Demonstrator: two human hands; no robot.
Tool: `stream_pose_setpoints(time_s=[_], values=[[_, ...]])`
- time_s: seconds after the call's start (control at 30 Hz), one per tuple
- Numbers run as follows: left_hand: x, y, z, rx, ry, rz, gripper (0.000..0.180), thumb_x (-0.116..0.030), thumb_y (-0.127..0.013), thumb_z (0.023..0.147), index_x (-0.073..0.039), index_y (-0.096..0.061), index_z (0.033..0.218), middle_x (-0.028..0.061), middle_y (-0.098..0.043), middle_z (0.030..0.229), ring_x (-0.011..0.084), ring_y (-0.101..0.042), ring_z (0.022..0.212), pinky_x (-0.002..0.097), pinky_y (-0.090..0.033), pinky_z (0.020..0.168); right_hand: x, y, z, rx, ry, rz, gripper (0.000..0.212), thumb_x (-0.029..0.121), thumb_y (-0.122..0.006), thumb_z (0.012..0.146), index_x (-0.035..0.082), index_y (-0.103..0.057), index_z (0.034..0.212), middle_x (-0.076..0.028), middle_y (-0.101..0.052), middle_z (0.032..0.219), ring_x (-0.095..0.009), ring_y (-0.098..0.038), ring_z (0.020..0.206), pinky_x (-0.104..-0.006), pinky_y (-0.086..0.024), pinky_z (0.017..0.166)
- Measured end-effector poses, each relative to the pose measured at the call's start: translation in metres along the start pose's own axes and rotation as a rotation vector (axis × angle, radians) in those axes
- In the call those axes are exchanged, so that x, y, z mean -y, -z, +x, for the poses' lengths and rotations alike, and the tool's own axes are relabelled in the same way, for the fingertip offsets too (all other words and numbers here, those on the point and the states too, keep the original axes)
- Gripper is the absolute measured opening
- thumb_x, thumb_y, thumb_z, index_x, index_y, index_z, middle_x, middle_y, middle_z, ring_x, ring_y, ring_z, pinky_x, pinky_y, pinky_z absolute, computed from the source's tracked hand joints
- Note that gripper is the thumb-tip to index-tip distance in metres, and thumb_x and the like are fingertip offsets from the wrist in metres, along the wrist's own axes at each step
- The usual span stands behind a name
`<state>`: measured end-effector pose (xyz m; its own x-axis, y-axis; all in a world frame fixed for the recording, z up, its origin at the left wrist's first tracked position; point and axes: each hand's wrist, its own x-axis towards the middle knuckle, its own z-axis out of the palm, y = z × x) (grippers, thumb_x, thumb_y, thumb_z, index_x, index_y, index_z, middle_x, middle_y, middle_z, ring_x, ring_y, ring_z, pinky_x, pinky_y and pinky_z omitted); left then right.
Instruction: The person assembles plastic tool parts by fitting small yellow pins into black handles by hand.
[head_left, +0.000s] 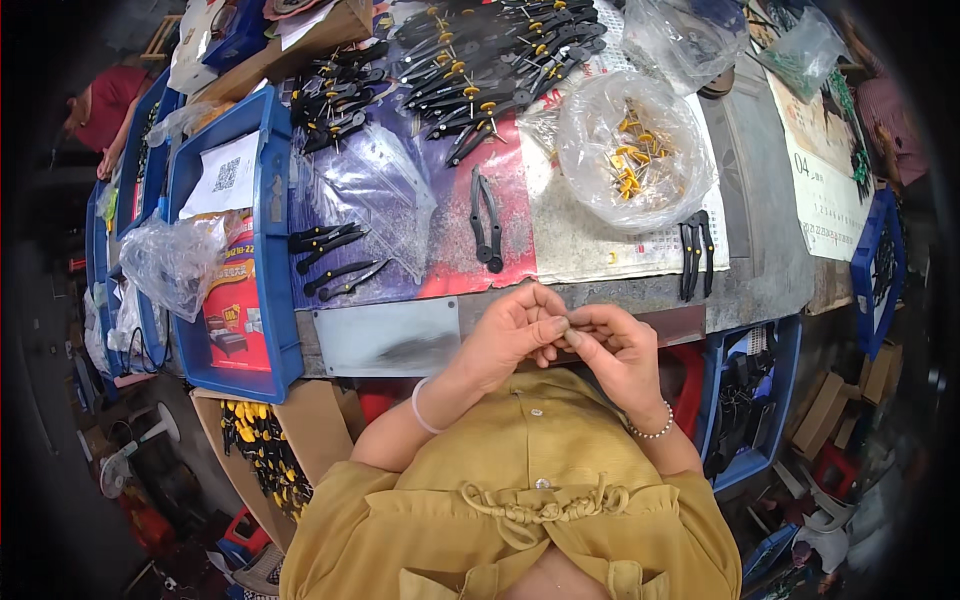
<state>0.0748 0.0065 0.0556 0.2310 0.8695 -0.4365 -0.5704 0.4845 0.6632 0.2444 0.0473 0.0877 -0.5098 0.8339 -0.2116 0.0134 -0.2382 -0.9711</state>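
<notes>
In front of my chest, past the table's near edge, my left hand (518,338) and my right hand (618,352) meet at the fingertips. Both are closed in a pinch; whatever lies between the fingers is too small or too hidden to name. Just beyond them a single black plier-like tool (487,222) lies on the red part of the table cover. Several slim black tool parts (697,256) lie side by side to the right. A clear plastic bag (580,185) stands open behind my right hand, with yellow-headed metal pins (635,155) inside.
Many black pliers with yellow pieces (480,70) cover the far table. More black tools (330,262) lie left, beside a blue crate (283,330). A metal plate (385,337) edges the table. A carton (320,425) of yellow-black tools and another blue crate (787,390) flank me.
</notes>
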Motion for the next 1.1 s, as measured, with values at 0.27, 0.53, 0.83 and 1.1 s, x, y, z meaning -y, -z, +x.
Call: stream_pose_setpoints(time_s=[0.27,0.53,0.83,1.1], values=[[0.002,0.001,-0.008,0.084,0.066,-0.461,0.017,-0.022,-0.054,0.093,-0.008,-0.050,0.102,-0.0004,-0.057,0.082,0.0054,-0.055,0.069,0.0179,-0.046,0.055,-0.008,0.000,0.006,0.059,-0.095,0.288,0.016,-0.002,-0.055,0.089,-0.006,-0.058,0.104,-0.013,-0.066,0.094,-0.016,-0.065,0.085,-0.0265,-0.054,0.074],[-0.010,-0.004,-0.018,-0.053,-0.046,-0.079,0.015,-0.018,-0.052,0.095,-0.006,-0.052,0.104,-0.0012,-0.056,0.082,0.0054,-0.054,0.070,0.0195,-0.046,0.061,-0.015,-0.002,0.010,0.071,-0.139,0.484,0.016,-0.001,-0.054,0.089,-0.006,-0.056,0.104,-0.014,-0.065,0.093,-0.017,-0.065,0.083,-0.0261,-0.055,0.072],[-0.010,-0.003,-0.022,-0.235,-0.561,0.640,0.013,-0.003,-0.062,0.084,-0.001,-0.061,0.097,0.0040,-0.056,0.084,0.0127,-0.057,0.074,0.0245,-0.045,0.063,-0.011,-0.013,0.010,0.041,-0.052,0.229,0.026,0.001,-0.054,0.091,-0.002,-0.043,0.114,-0.013,-0.063,0.096,-0.014,-0.062,0.086,-0.0253,-0.051,0.076],[-0.012,0.014,-0.029,-0.277,-0.729,0.942,0.011,0.001,-0.062,0.080,-0.002,-0.061,0.091,0.0103,-0.053,0.080,0.0228,-0.055,0.074,0.0298,-0.045,0.061,-0.010,-0.027,0.021,0.129,-0.168,0.263,0.025,0.001,-0.054,0.090,-0.003,-0.043,0.113,-0.012,-0.063,0.094,-0.014,-0.062,0.085,-0.0246,-0.051,0.074]])
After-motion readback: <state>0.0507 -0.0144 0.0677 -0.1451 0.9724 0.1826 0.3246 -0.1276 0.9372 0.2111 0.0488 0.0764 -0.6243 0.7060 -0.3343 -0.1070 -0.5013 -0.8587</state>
